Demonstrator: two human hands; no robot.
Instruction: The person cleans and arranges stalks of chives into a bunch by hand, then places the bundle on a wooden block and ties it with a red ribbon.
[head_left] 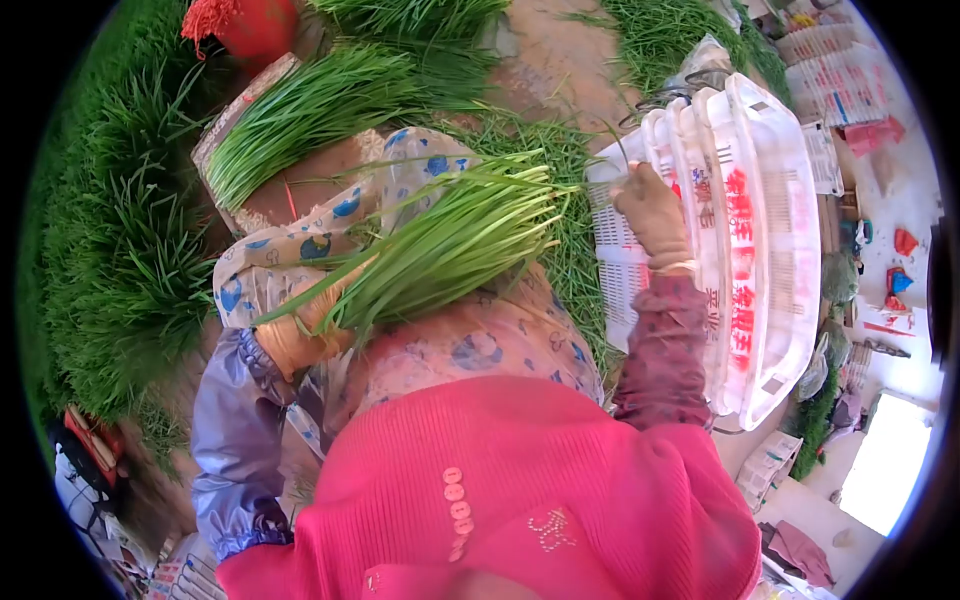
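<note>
Over the lap, in the curl of the gloved left hand, lies a thick bundle of long green leaves, grasped near its left end, with the paler ends pointing toward the other side. Well apart from it, the gloved right hand has its fingers bunched; a thin strand rises at their tips, though I cannot tell whether it is pinched. Just beside that hand, on its outer side, leans a nested stack of white plastic crates with red lettering. Beneath the left hand, a patterned sheet covers the lap. Ahead of that hand, more cut leaves rest on a low brown surface, a red bucket beyond them; farther to its left grows a dense green bed. Between the hands and ahead, loose clippings litter the brown floor. Far right of the right hand, past the crates, glows a bright opening.
</note>
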